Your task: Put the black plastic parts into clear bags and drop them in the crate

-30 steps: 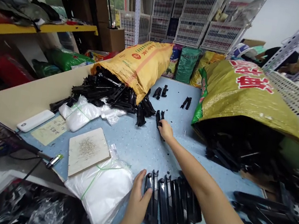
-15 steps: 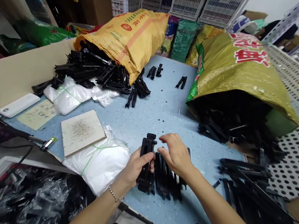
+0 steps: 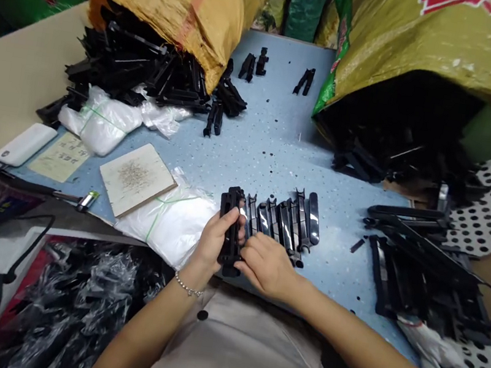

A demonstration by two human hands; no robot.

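Observation:
My left hand [image 3: 214,235] is wrapped round a long black plastic part [image 3: 231,222], held upright near the table's front edge. My right hand [image 3: 267,263] is closed at the lower end of that part, its fingertips touching or gripping it; what exactly they pinch is hidden. Just beyond and to the right of my hands lies a row of several glossy black plastic pieces [image 3: 288,222] side by side on the blue table [image 3: 278,152].
A yellow sack [image 3: 181,0] spills black parts at the back left; an olive sack [image 3: 430,45] spills more at the right. White plastic bags [image 3: 178,223], a square board [image 3: 134,179] and a white phone-like device [image 3: 25,144] lie left. A bin of wrapped parts [image 3: 83,295] stands below.
My right hand has come down from above the part's upper end to its lower end, and its fingers have closed. The view has tilted downward. My left hand keeps its hold.

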